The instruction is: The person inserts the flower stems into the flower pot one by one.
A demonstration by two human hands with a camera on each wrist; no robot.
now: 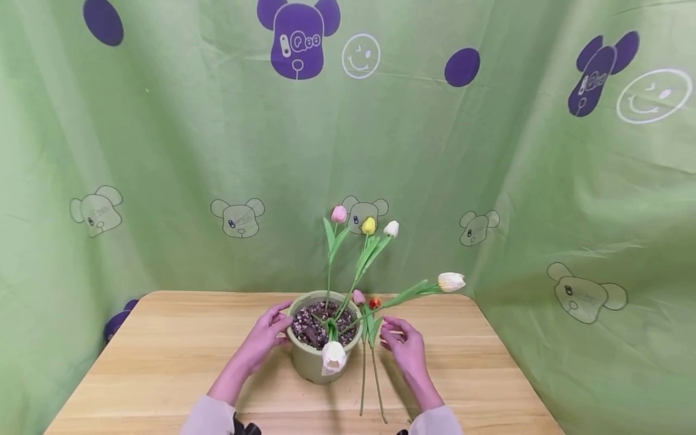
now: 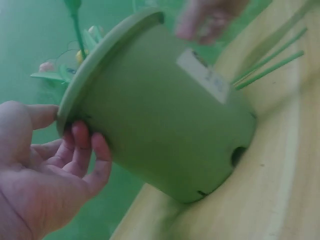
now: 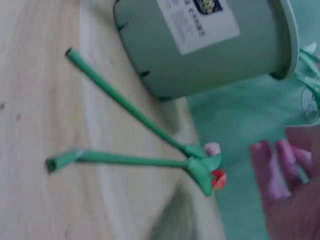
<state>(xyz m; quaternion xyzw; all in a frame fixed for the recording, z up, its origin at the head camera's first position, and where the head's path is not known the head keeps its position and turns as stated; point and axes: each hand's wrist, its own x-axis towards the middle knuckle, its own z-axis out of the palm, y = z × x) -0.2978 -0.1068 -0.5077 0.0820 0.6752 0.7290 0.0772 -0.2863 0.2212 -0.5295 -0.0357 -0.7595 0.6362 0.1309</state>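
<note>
A light green flower pot (image 1: 304,362) of dark, speckled soil (image 1: 310,331) stands on the table. My left hand (image 1: 263,335) grips its rim from the left, thumb on the edge and fingers curled beneath the lip in the left wrist view. Artificial tulips rise from the soil: a pink tulip (image 1: 339,214), a yellow tulip (image 1: 368,226) and several white ones, with one white tulip (image 1: 451,281) leaning far right. Right of the pot, my right hand (image 1: 406,350) hovers with loosely bent fingers, holding nothing. Beside it lie a pink tulip (image 1: 359,296) and a red tulip (image 1: 375,303).
The wooden table (image 1: 190,338) extends around the pot on both sides. A green patterned curtain (image 1: 163,151) surrounds its back and sides. Another white tulip (image 1: 334,356) droops over the pot's front rim. The loose tulips' stems (image 3: 130,107) point toward the front edge.
</note>
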